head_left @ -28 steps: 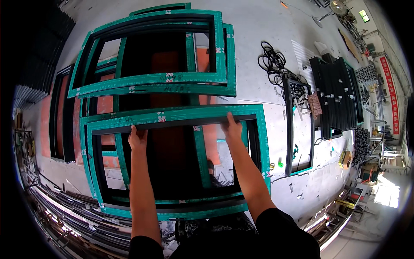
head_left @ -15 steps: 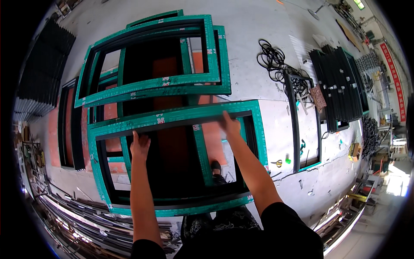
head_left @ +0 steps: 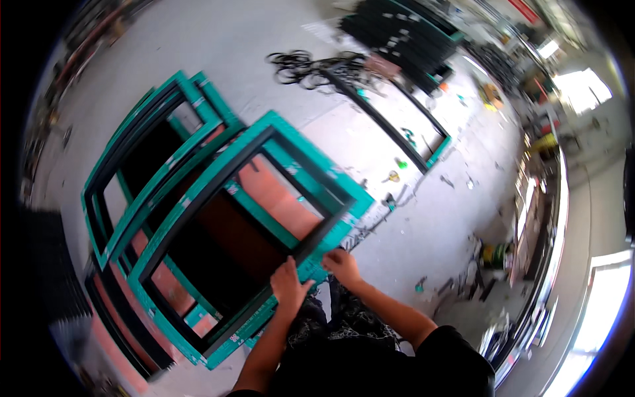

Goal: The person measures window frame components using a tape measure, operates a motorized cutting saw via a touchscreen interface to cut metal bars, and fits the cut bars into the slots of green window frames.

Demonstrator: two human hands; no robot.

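Note:
A large rectangular window frame [head_left: 198, 175], black with green protective film on its faces, lies in front of me, on top of other framework. My left hand [head_left: 289, 286] rests on its near rail, fingers reaching to the inner black edge and thumb spread away. Close to the frame's near right corner, my right hand [head_left: 342, 266] has its fingers curled together at the green film. Whatever is between those fingers is too blurred and small to name. Beyond this frame, more green-filmed frames [head_left: 173, 161] are stacked at the left.
A slim black frame [head_left: 380, 121] lies on the floor, near looped black cords [head_left: 291, 68] and yellow-handled scissors [head_left: 392, 176]. Stacked black profiles [head_left: 397, 40] stand at the far side. At the left is another black frame [head_left: 122, 324]. A cluttered rack [head_left: 529, 231] runs along the right.
My view has swung to the right. Both hands have left the frame's far rail and come back to its near side, closer together; the right hand's fingers are now curled.

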